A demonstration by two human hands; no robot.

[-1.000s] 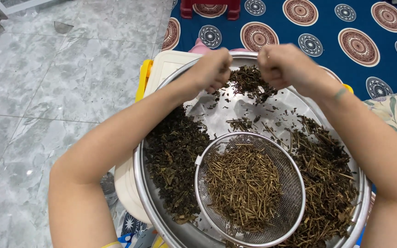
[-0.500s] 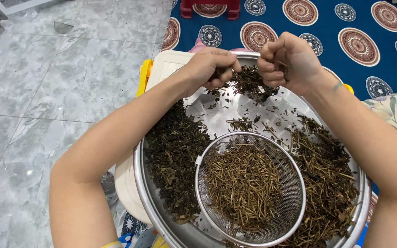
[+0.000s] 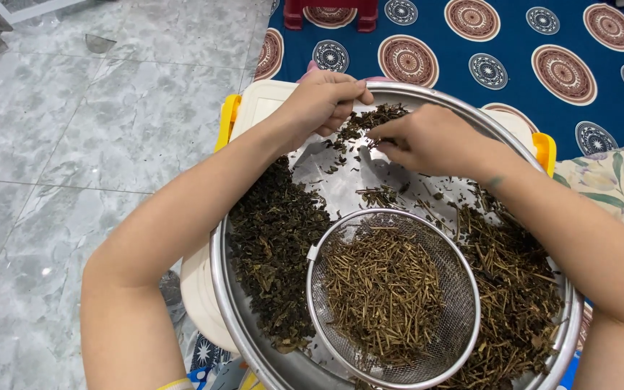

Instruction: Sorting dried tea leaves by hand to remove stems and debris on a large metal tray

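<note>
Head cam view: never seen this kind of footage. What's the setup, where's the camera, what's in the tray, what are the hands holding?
There is no machine here: a person works bare-handed, and the single camera sits on their head, looking down along both forearms.

A wide round metal tray rests on a cream plastic tub with yellow handles, on a grey tiled floor beside a blue patterned mat. In the tray, dark dried leaves are heaped on the left and brownish stems on the right. A wire mesh strainer holding short stem pieces lies near the front.

The left hand and right hand meet at a small leaf pile at the far rim, fingers curled and pinching bits of it.
</note>
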